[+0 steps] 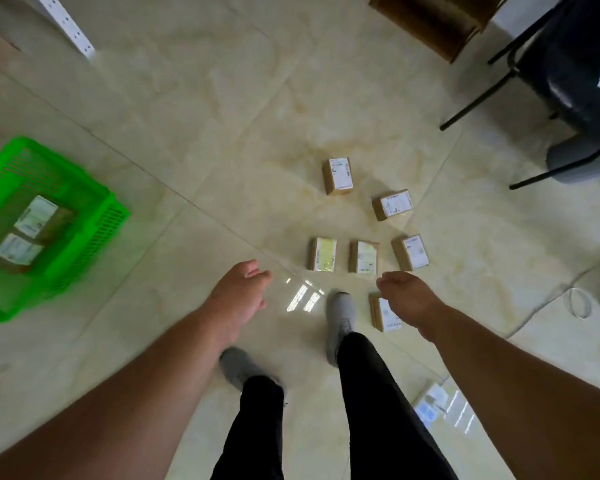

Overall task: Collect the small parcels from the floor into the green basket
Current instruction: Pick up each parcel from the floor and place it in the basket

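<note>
Left hand (pixel 238 292) and right hand (pixel 407 296) loose, holding nothing, six parcels (pixel 363 257) on floor, green basket (pixel 84 233) containing two.

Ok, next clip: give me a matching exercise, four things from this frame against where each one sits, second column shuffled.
Things:
1. green basket
2. yellow-labelled parcel
3. black chair
4. parcel partly hidden by the right hand

Places:
A. upper right corner
B. on the floor beside the right shoe
C. far left, with two parcels inside
D. left end of the row of three

Pairs: 1-C, 2-D, 3-A, 4-B
</note>
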The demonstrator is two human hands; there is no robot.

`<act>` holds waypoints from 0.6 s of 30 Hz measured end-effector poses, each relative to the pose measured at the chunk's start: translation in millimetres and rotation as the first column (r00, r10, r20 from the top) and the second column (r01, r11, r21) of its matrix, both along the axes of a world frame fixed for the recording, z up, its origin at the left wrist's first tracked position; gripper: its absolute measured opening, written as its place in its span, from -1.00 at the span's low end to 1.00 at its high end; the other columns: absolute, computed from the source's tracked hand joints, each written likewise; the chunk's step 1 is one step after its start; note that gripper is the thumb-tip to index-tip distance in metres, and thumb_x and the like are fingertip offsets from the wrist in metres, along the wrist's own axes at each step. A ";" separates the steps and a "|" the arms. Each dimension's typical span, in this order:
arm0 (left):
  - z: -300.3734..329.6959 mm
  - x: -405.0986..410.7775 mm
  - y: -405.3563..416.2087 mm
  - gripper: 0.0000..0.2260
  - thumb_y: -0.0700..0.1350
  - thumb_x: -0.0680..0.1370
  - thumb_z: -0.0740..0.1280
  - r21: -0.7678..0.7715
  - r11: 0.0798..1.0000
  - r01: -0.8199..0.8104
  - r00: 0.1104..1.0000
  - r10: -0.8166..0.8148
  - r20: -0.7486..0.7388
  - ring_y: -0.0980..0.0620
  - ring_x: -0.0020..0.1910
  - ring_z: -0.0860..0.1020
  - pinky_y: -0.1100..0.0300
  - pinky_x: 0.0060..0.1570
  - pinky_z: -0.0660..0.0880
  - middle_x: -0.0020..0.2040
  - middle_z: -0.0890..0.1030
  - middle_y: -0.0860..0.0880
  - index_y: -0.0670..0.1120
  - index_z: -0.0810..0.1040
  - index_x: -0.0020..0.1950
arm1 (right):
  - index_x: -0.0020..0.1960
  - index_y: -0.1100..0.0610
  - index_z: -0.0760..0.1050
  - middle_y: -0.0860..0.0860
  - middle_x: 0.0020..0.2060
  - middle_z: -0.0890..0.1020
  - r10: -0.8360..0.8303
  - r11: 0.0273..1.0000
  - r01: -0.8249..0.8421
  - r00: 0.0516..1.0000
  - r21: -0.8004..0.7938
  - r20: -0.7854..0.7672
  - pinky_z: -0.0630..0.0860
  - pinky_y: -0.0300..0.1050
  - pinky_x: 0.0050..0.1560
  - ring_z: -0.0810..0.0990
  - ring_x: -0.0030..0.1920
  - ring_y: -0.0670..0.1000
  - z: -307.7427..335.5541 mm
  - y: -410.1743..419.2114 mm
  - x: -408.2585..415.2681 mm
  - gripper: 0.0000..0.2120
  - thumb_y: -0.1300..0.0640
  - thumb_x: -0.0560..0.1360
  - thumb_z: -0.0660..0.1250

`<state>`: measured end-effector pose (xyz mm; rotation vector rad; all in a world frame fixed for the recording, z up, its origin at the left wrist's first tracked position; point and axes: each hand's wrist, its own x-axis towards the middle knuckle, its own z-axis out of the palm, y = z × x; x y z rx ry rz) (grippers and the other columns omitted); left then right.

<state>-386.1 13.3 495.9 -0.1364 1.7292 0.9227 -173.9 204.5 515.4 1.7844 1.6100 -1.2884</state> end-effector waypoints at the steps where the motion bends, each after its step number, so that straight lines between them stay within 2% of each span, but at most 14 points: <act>1: -13.9 8.7 3.4 -0.51 -0.08 0.63 0.32 -0.015 1.000 -0.026 1.000 0.026 0.012 -0.02 0.31 0.56 -0.01 0.22 0.59 0.44 0.51 -0.08 -0.08 0.36 0.56 | 0.43 0.16 0.46 0.12 0.32 0.57 0.060 0.998 -0.060 0.998 -0.012 0.021 0.43 0.05 0.36 0.54 0.34 0.18 -12.5 3.0 2.1 -0.59 0.04 0.63 0.25; 6: -96.3 64.1 29.6 -0.43 0.00 0.51 0.39 -0.085 0.983 -0.160 0.978 0.169 0.119 0.02 0.21 0.61 -0.01 0.20 0.61 0.38 0.56 -0.07 -0.02 0.41 0.52 | 0.49 0.13 0.38 0.14 0.38 0.53 0.280 0.959 -0.275 0.956 -0.064 0.087 0.43 0.01 0.34 0.51 0.38 0.18 -99.8 36.7 4.1 -0.58 0.13 0.64 0.17; 9: -151.7 99.8 60.3 -0.55 -0.12 0.60 0.37 -0.148 0.952 -0.268 0.935 0.294 0.200 -0.01 0.20 0.62 -0.02 0.17 0.62 0.25 0.61 -0.13 -0.07 0.44 0.49 | 0.53 0.13 0.31 0.15 0.39 0.52 0.464 0.885 -0.455 0.881 -0.099 0.095 0.45 0.02 0.35 0.51 0.36 0.19 -164.2 65.2 4.4 -0.54 0.17 0.63 0.15; 11: -188.7 123.7 84.7 -0.64 -0.21 0.64 0.33 -0.209 0.916 -0.343 0.881 0.391 0.266 -0.05 0.26 0.60 -0.07 0.25 0.59 0.17 0.62 -0.14 -0.13 0.46 0.44 | 0.53 0.12 0.29 0.16 0.36 0.53 0.571 0.820 -0.562 0.814 -0.104 0.103 0.49 0.09 0.33 0.54 0.32 0.21 -205.5 85.3 3.4 -0.51 0.19 0.60 0.14; 13: -223.9 147.2 108.4 -0.71 -0.26 0.66 0.28 -0.257 0.870 -0.420 0.796 0.489 0.356 -0.05 0.30 0.58 -0.08 0.30 0.55 0.14 0.61 -0.10 -0.16 0.48 0.39 | 0.54 0.09 0.27 0.18 0.32 0.55 0.689 0.724 -0.682 0.715 -0.098 0.114 0.52 0.11 0.29 0.56 0.28 0.23 -244.0 103.8 -3.2 -0.49 0.21 0.59 0.13; 15: -260.1 168.8 132.7 -0.72 -0.26 0.67 0.26 -0.282 0.820 -0.498 0.698 0.572 0.430 -0.04 0.29 0.57 -0.07 0.33 0.53 0.22 0.60 -0.10 -0.16 0.48 0.39 | 0.56 0.05 0.25 0.17 0.33 0.55 0.787 0.615 -0.785 0.607 -0.076 0.109 0.52 0.11 0.27 0.56 0.27 0.23 -281.4 120.7 -13.6 -0.47 0.21 0.59 0.13; 18: -315.7 192.8 168.7 -0.62 -0.24 0.67 0.27 -0.304 0.743 -0.596 0.578 0.660 0.480 -0.04 0.30 0.55 -0.06 0.37 0.49 0.29 0.58 -0.12 -0.15 0.42 0.50 | 0.60 0.01 0.18 0.09 0.45 0.45 0.926 0.374 -0.927 0.370 -0.041 0.081 0.45 0.04 0.38 0.49 0.38 0.15 -344.6 143.8 -30.2 -0.43 0.20 0.60 0.13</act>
